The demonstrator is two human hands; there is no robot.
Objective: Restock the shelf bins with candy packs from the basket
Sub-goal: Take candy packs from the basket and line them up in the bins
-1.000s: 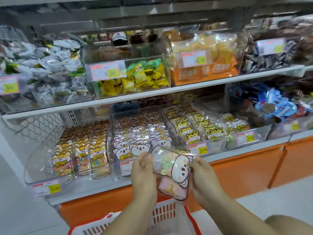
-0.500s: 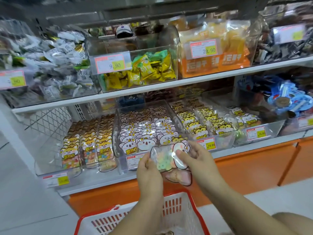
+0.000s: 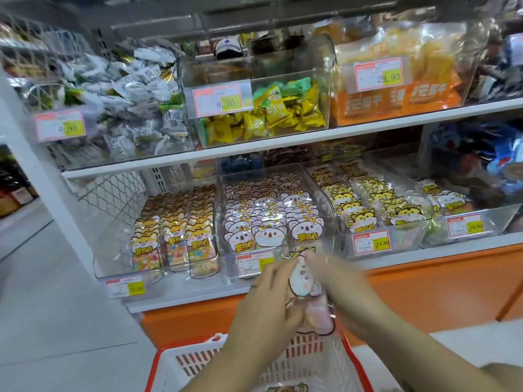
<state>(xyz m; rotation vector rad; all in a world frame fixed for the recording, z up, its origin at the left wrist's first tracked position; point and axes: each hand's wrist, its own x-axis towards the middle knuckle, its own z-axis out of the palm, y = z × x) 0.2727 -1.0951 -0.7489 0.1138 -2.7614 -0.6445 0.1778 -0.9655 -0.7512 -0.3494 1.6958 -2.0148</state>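
Our left hand point(image 3: 266, 304) curls round the left edge of the candy packs point(image 3: 301, 278) and our blurred right hand point(image 3: 336, 281) clasps their right side, holding them upright just before the koala bin point(image 3: 230, 264)'s front wall. That bin's top lies open above them, its rows packed close. Left of the koala bin stands a fox-pack bin point(image 3: 113, 250), right of it a tiger-pack bin point(image 3: 407, 239), and below it the basket point(image 3: 198, 355).

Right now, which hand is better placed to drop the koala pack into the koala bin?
Probably the right hand: its fingers hold the top of the koala pack, below the koala bin; the left hand grips lower.
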